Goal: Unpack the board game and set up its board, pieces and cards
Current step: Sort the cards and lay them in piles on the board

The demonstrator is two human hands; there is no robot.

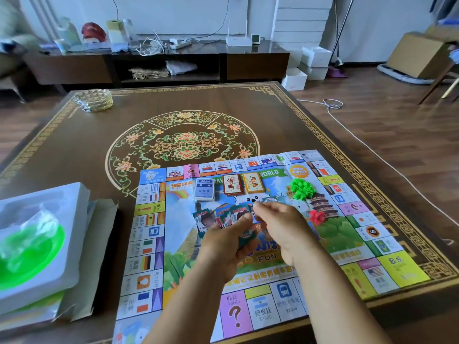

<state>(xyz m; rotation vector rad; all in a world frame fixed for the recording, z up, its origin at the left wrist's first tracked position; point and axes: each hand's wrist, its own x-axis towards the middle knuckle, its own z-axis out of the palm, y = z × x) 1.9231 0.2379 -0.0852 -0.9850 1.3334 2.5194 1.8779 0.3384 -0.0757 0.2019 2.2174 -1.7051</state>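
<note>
Left hand (pixel 223 247) grips fanned cards (pixel 223 217); right hand (pixel 280 227) pinches one card above board (pixel 154 264).

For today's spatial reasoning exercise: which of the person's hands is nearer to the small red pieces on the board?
Right. The right hand is just left of the red pieces; the left hand, holding cards, is farther left.

The paper game board (pixel 330 247), bordered with flag squares, lies unfolded and flat beneath both hands. The left hand (pixel 223 247) grips a fan of small picture cards (pixel 223 217), and the right hand (pixel 283 227) pinches one at the fan's top edge. Beyond the hands sit three card decks, blue-grey (pixel 205 189), red (pixel 233 184) and yellow (pixel 253 182); right of the right hand lie a heap of green pieces (pixel 301 188) and a few red pieces (pixel 317 216).
</note>
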